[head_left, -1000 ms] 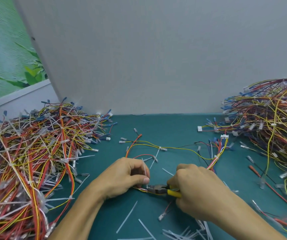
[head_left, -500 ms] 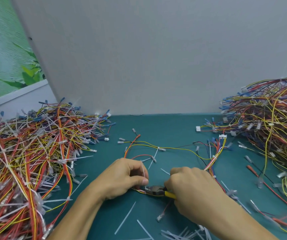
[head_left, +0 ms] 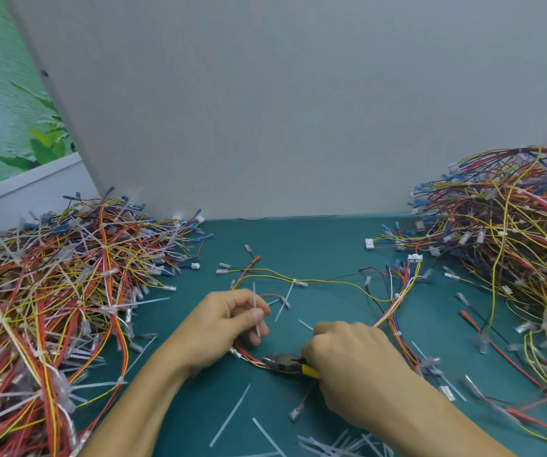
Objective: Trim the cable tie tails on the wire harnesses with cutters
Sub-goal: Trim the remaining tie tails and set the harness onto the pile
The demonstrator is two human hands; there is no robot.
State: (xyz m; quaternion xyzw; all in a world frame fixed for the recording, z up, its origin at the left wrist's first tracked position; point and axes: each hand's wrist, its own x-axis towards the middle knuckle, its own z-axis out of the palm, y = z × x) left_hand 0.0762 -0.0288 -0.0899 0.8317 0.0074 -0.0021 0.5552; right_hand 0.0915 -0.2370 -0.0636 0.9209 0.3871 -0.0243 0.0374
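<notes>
Centre frame: the left hand [head_left: 229, 328] pinches a white cable tie tail [head_left: 255, 301], apparently severed, above the wire harness [head_left: 325, 282]. The right hand [head_left: 354, 367] grips the yellow-handled cutters [head_left: 285, 363] beside its wires. Snipped tails [head_left: 338, 443] litter the lower edge. The left heap [head_left: 51, 291] bristles with long tails, so much trimming probably remains; the right heap [head_left: 503, 245] looks trimmed.

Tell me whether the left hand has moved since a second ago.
Yes. The left hand, pinching a white cable tie tail, has drawn its thumb away from the yellow-handled cutters, toward the grey back panel.
</notes>
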